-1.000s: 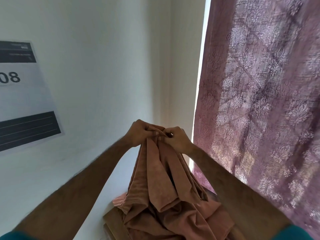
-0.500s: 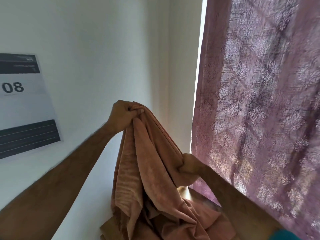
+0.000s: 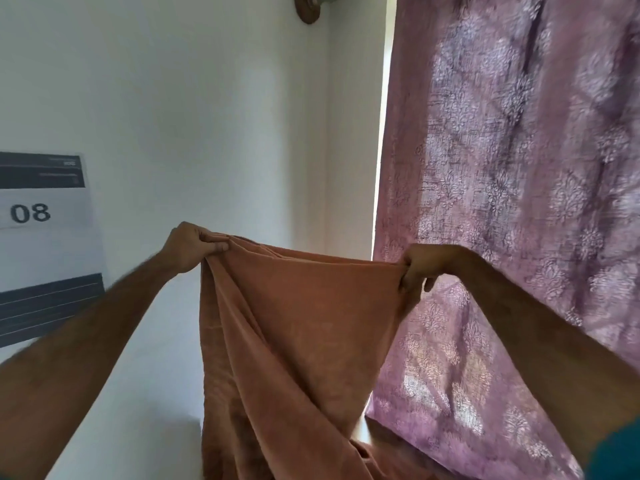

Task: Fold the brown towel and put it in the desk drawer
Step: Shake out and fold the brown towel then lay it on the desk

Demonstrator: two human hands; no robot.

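Observation:
The brown towel (image 3: 304,334) hangs spread out in front of me, held up by its top edge. My left hand (image 3: 194,245) grips the top left corner, and my right hand (image 3: 420,270) pinches the top right corner. The top edge sags a little between the two hands. The towel's lower part falls in folds out of the bottom of the view. The desk and its drawer are hidden behind the towel.
A white wall (image 3: 194,116) stands straight ahead, with a printed sheet marked 08 (image 3: 38,237) on the left. A mauve patterned curtain (image 3: 519,150) hangs on the right, close behind my right hand. A round fitting (image 3: 308,6) sits high on the wall.
My hands were together on the bunched towel. They have moved apart, the right hand sliding out along the edge to the right, and the towel is now stretched open between them.

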